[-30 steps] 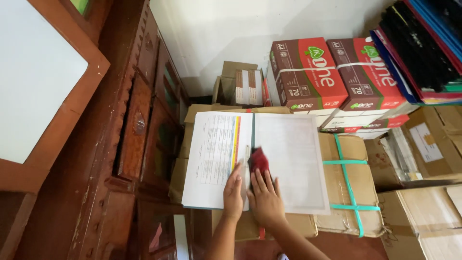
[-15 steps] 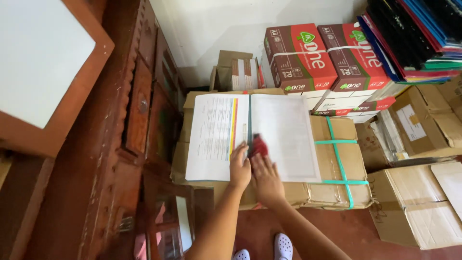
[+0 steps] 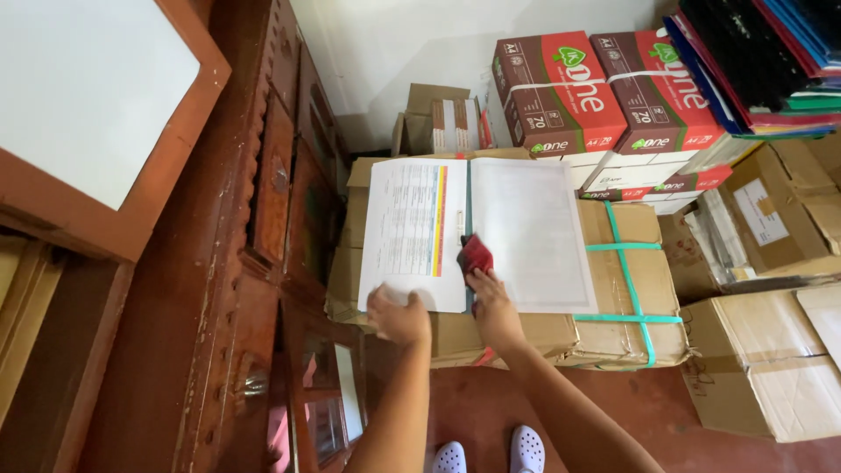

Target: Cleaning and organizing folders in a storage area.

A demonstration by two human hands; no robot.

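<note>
While the large open white-paged ledger [image 3: 477, 232] lies on strapped brown cardboard boxes [image 3: 626, 289], the right hand [image 3: 491, 302] pinches a small dark-red cloth [image 3: 475, 255] at its spine; the left hand [image 3: 399, 314], fingers curled, presses the left page's bottom edge.

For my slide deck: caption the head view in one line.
Open folder on stacked cardboard boxes; right hand presses a dark red cloth at its spine, left hand holds the lower edge.
</note>
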